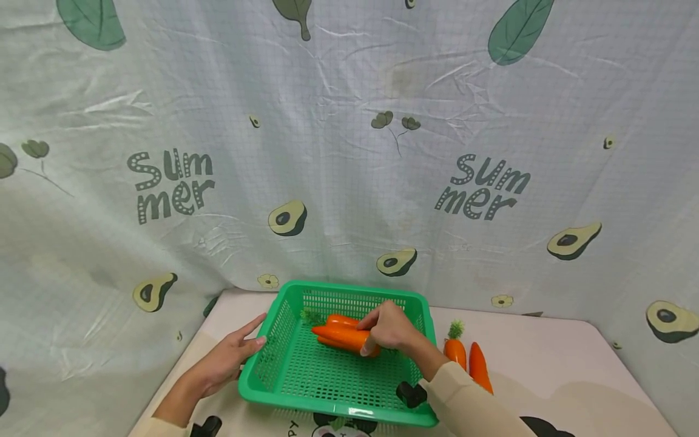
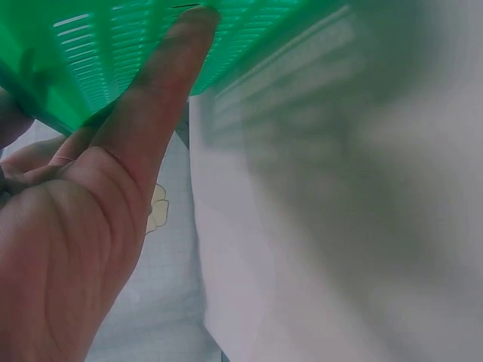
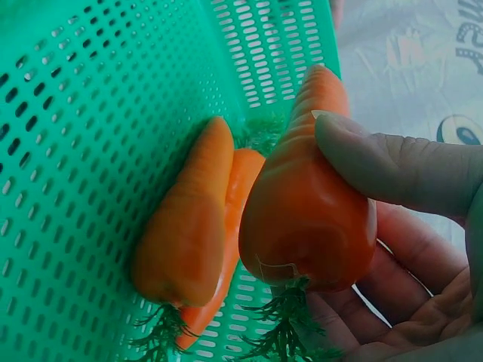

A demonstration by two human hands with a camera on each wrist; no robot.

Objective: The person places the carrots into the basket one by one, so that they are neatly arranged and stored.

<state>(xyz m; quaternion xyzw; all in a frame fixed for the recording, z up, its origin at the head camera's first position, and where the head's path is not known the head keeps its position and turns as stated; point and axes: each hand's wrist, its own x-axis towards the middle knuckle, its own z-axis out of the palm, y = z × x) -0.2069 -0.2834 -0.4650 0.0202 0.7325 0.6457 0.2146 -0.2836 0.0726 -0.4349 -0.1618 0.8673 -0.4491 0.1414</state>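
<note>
Head view: a carrot [image 1: 343,337] is gripped by the right hand [image 1: 390,328], thumb and fingers curled about its thicker end, inside the green basket [image 1: 306,405] at the lower centre of the frame. A second carrot [image 3: 185,241] and a third carrot [image 3: 238,188] are seen lying close together left of centre in the right wrist view. The basket's left side is touched by the left hand [image 1: 226,355], index finger straight; no firm grip is shown. On the table [image 1: 546,352], at lower right, a fourth carrot [image 1: 455,355] and a fifth carrot [image 1: 480,367] are seen. The held carrot could be lost if its smooth, tapering skin is turned under the thumb. Its neighbours might be rolled by a knock, its leaves [image 3: 287,324] snagged on the basket, and the basket itself slid if pushed too hard from the left.
</note>
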